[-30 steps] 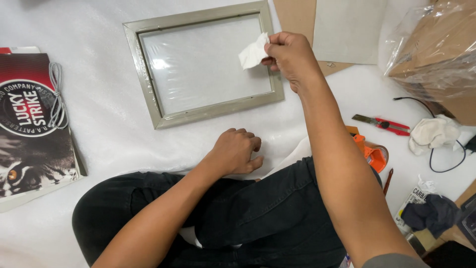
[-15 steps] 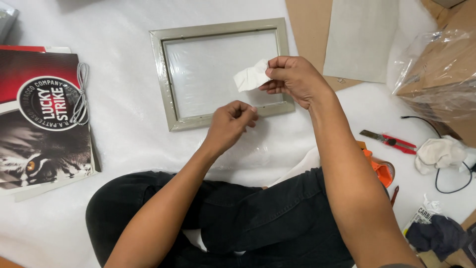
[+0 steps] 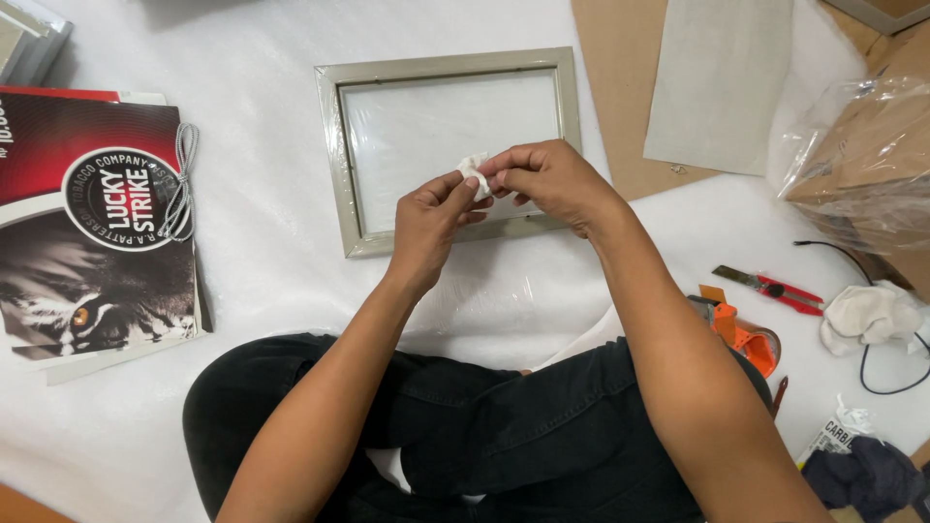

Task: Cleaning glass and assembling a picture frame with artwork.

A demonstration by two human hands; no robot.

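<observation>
Left hand (image 3: 431, 218) has come up to join my right hand (image 3: 547, 182); both now pinch the small white cloth (image 3: 474, 172) above the glazed picture frame (image 3: 450, 145), apparently refolding it.

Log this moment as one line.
left hand: pinching tissue | right hand: pinching tissue | tissue: crumpled, above frame | frame: flat on white sheet

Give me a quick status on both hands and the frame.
Left hand and right hand both pinch a small white wad above the frame. Frame lies flat on the white sheet, untouched. Nothing in the way.
</observation>
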